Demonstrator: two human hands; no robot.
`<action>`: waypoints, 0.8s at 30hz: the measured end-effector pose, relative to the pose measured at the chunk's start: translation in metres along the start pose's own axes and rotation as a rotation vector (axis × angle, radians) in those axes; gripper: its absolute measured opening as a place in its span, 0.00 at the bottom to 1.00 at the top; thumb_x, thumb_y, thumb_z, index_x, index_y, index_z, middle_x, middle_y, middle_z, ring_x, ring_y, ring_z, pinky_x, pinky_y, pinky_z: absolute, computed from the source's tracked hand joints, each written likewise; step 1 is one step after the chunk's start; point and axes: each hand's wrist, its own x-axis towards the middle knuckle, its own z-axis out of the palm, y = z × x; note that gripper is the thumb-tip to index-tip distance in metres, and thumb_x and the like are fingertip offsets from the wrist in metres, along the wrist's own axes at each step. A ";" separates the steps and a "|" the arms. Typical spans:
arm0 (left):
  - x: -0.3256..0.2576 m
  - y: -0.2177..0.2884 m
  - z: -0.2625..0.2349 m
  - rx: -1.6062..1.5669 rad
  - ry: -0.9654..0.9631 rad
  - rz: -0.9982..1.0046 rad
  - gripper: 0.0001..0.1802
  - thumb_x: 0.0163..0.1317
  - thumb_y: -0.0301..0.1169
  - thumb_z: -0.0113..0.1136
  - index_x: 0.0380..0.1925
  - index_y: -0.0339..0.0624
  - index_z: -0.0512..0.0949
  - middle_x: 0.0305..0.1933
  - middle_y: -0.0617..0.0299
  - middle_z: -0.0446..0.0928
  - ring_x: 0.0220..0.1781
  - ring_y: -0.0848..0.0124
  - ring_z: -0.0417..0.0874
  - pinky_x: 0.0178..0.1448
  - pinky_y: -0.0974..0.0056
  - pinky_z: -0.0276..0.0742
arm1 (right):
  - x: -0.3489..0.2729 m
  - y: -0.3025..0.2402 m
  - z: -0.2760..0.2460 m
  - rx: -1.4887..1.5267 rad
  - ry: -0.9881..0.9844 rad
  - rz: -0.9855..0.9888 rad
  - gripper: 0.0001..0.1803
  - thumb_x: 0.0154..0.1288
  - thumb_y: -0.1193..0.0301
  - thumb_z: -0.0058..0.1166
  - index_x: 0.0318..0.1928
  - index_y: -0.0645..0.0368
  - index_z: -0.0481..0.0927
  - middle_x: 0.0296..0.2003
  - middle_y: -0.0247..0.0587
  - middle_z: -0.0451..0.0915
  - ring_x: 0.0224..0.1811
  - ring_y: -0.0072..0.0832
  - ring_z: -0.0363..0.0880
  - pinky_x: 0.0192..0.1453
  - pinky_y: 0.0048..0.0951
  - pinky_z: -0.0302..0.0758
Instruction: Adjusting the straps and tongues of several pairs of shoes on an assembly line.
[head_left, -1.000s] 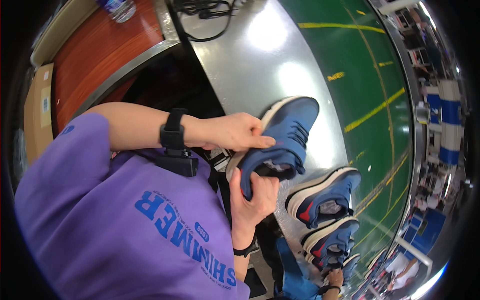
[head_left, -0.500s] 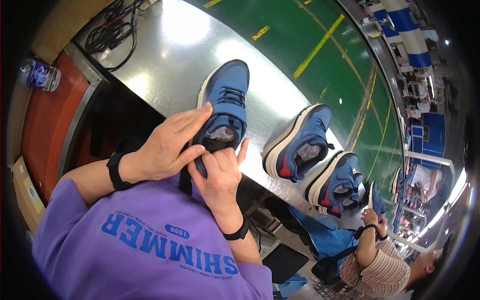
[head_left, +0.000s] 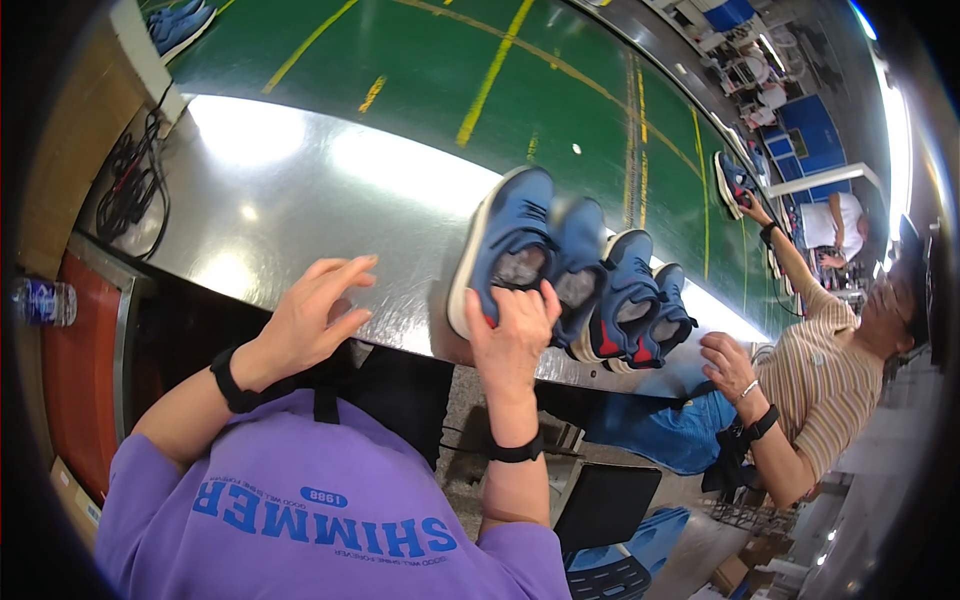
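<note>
My right hand [head_left: 512, 330] grips a blue sneaker [head_left: 530, 212] by its heel, with fingers at the opening and the thumb along the side. Crumpled pale stuffing shows inside the shoe. Close against it on the right is a second, blurred blue sneaker [head_left: 580, 232]. Beyond that stand two more blue sneakers with red heel patches, one [head_left: 632, 268] next to the other [head_left: 674, 300]. To the left, my left hand [head_left: 310, 312] hovers at the near edge of the shiny metal table [head_left: 300, 200]. It holds nothing, its fingers and thumb apart.
A co-worker [head_left: 830, 380] at the right reaches one hand to a sneaker [head_left: 730, 188] across the green surface [head_left: 400, 70]; the other hand is near the row. Coiled black cables [head_left: 130, 190] and a plastic bottle [head_left: 48, 302] are at the left. More sneakers [head_left: 180, 28] lie far left.
The sneaker that both hands held before me now stands at the right, beside the others. My left hand has let go; my right moved right with it. The co-worker has reached across.
</note>
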 end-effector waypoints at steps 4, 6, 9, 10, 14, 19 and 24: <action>-0.002 -0.017 -0.003 0.053 0.034 0.072 0.25 0.56 0.23 0.62 0.56 0.36 0.72 0.49 0.54 0.78 0.53 0.60 0.75 0.47 0.63 0.77 | -0.004 0.034 -0.027 -0.055 -0.003 0.026 0.10 0.51 0.69 0.66 0.28 0.61 0.79 0.22 0.38 0.75 0.30 0.35 0.75 0.60 0.42 0.66; 0.000 -0.029 -0.006 0.173 0.027 0.061 0.24 0.52 0.21 0.61 0.52 0.35 0.74 0.49 0.52 0.77 0.55 0.55 0.73 0.59 0.58 0.71 | -0.006 0.042 -0.030 -0.077 0.025 0.046 0.10 0.51 0.69 0.66 0.27 0.61 0.79 0.22 0.39 0.74 0.30 0.36 0.74 0.59 0.41 0.66; 0.001 -0.044 -0.011 0.205 0.072 0.050 0.21 0.51 0.21 0.61 0.48 0.35 0.75 0.48 0.51 0.77 0.55 0.53 0.73 0.60 0.57 0.69 | -0.008 0.046 -0.024 -0.073 0.041 0.081 0.10 0.51 0.68 0.65 0.26 0.60 0.78 0.22 0.40 0.73 0.32 0.37 0.74 0.59 0.41 0.66; 0.005 -0.043 -0.014 0.255 0.104 0.077 0.19 0.50 0.21 0.63 0.46 0.35 0.77 0.47 0.50 0.77 0.55 0.53 0.74 0.58 0.56 0.72 | -0.007 0.045 -0.024 -0.068 0.044 0.092 0.10 0.51 0.68 0.65 0.26 0.60 0.78 0.23 0.41 0.73 0.32 0.37 0.74 0.59 0.41 0.66; 0.010 -0.058 -0.018 0.296 0.148 0.124 0.19 0.49 0.22 0.63 0.44 0.35 0.77 0.48 0.51 0.76 0.55 0.52 0.74 0.58 0.56 0.72 | -0.007 0.035 -0.028 -0.100 -0.036 0.183 0.14 0.50 0.66 0.67 0.34 0.59 0.79 0.31 0.41 0.75 0.41 0.37 0.74 0.62 0.43 0.64; 0.014 -0.062 -0.014 0.338 0.229 0.173 0.17 0.48 0.22 0.64 0.41 0.36 0.78 0.47 0.52 0.75 0.52 0.52 0.74 0.56 0.55 0.72 | 0.008 -0.010 -0.021 -0.093 0.121 0.116 0.17 0.51 0.68 0.67 0.41 0.58 0.79 0.45 0.43 0.73 0.56 0.44 0.68 0.63 0.45 0.63; 0.013 -0.072 -0.018 0.347 0.255 0.168 0.15 0.49 0.24 0.64 0.40 0.36 0.77 0.45 0.52 0.75 0.51 0.52 0.74 0.55 0.54 0.73 | 0.035 -0.053 0.044 0.193 -0.071 0.003 0.16 0.54 0.71 0.64 0.44 0.59 0.78 0.50 0.48 0.72 0.58 0.47 0.67 0.61 0.45 0.65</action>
